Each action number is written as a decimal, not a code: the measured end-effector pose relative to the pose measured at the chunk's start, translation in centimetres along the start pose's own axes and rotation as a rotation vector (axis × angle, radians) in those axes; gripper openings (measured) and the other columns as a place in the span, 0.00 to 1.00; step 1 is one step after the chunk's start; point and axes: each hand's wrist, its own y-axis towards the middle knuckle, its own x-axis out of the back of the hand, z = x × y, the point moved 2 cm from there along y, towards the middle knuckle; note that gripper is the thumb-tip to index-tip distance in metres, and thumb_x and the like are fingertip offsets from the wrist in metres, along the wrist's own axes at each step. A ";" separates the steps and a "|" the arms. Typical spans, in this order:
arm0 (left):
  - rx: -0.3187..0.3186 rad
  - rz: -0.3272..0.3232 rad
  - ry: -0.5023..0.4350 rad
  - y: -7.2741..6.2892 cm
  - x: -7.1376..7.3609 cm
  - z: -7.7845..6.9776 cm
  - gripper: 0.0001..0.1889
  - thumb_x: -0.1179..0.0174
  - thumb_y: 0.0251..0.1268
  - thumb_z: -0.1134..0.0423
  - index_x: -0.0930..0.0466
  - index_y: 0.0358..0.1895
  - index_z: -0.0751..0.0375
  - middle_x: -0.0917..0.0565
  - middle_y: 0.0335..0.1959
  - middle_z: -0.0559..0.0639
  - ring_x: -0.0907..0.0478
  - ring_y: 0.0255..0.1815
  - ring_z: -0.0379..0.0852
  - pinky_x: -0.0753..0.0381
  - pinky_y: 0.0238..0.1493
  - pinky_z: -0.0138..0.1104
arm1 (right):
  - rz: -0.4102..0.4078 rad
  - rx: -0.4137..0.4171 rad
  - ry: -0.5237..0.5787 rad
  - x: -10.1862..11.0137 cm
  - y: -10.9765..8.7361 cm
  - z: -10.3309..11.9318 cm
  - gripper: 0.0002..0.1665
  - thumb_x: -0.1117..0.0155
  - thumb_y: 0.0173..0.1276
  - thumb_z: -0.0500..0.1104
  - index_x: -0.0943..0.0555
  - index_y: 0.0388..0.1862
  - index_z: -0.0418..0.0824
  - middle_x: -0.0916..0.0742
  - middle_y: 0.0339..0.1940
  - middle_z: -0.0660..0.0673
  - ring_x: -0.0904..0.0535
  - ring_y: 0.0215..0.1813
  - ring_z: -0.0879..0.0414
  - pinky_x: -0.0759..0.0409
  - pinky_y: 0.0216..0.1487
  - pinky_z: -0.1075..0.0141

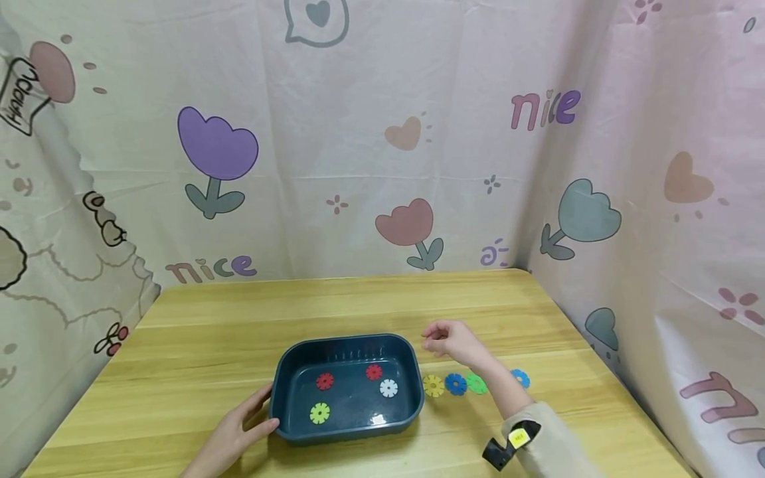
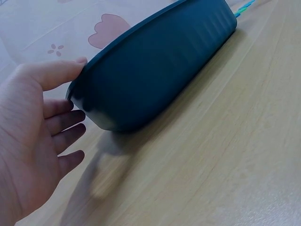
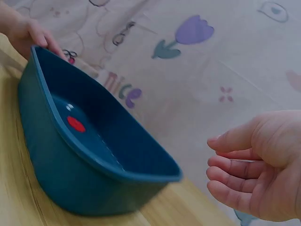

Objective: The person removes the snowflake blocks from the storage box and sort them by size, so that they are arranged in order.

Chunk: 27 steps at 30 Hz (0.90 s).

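Your spread left hand (image 1: 235, 428) touched the dark-teal, rectangular plastic basin (image 1: 343, 435), seemingly light, stiff, best held by its rim (image 1: 352, 337); your right hand (image 1: 455, 340) hung empty, loosely curled.

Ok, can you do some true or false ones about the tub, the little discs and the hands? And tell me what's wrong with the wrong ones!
1. The left hand is touching the tub. True.
2. Two red discs and a white disc lie in the tub. True.
3. The tub is upside down. False: its open side faces up.
4. The right hand looks empty. True.
5. Both hands are touching the tub. False: only the left hand is; the right hand is apart from it.
6. The two red discs touch each other. False: there is a gap between them.
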 end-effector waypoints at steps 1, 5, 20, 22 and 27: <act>-0.002 -0.001 0.004 0.0 0.0 0.0 0.35 0.43 0.64 0.55 0.44 0.69 0.69 0.41 0.67 0.70 0.44 0.66 0.69 0.35 0.59 0.55 | 0.008 0.005 0.001 -0.4 0.1 0.3 0.11 0.37 0.61 0.35 0.22 0.41 0.30 0.19 0.30 0.45 0.22 0.36 0.46 0.19 0.40 0.53; -0.003 0.003 -0.003 -0.1 0.0 0.1 0.35 0.43 0.64 0.56 0.44 0.69 0.70 0.41 0.67 0.71 0.44 0.66 0.70 0.35 0.58 0.56 | 0.042 0.021 -0.002 -2.0 0.7 1.2 0.13 0.36 0.60 0.35 0.22 0.42 0.29 0.20 0.30 0.46 0.22 0.35 0.45 0.19 0.35 0.60; 0.009 0.005 0.015 0.0 0.1 0.0 0.35 0.43 0.64 0.55 0.45 0.69 0.69 0.41 0.67 0.70 0.45 0.66 0.70 0.37 0.59 0.57 | 0.127 0.083 -0.028 -7.4 2.4 1.9 0.13 0.34 0.58 0.32 0.21 0.42 0.29 0.18 0.30 0.47 0.21 0.32 0.53 0.19 0.37 0.57; 0.008 0.004 0.022 0.0 0.1 0.0 0.35 0.43 0.64 0.55 0.45 0.69 0.70 0.41 0.67 0.70 0.45 0.66 0.70 0.36 0.59 0.57 | 0.116 0.081 -0.053 -8.1 2.6 1.8 0.15 0.33 0.57 0.32 0.22 0.43 0.28 0.18 0.30 0.47 0.22 0.33 0.55 0.19 0.36 0.62; 0.008 0.002 0.022 0.0 0.1 0.0 0.35 0.43 0.64 0.56 0.44 0.69 0.69 0.41 0.67 0.70 0.44 0.66 0.69 0.35 0.59 0.56 | 0.084 0.029 -0.106 -9.7 2.6 1.3 0.20 0.32 0.55 0.32 0.23 0.46 0.26 0.17 0.33 0.44 0.21 0.34 0.56 0.21 0.37 0.66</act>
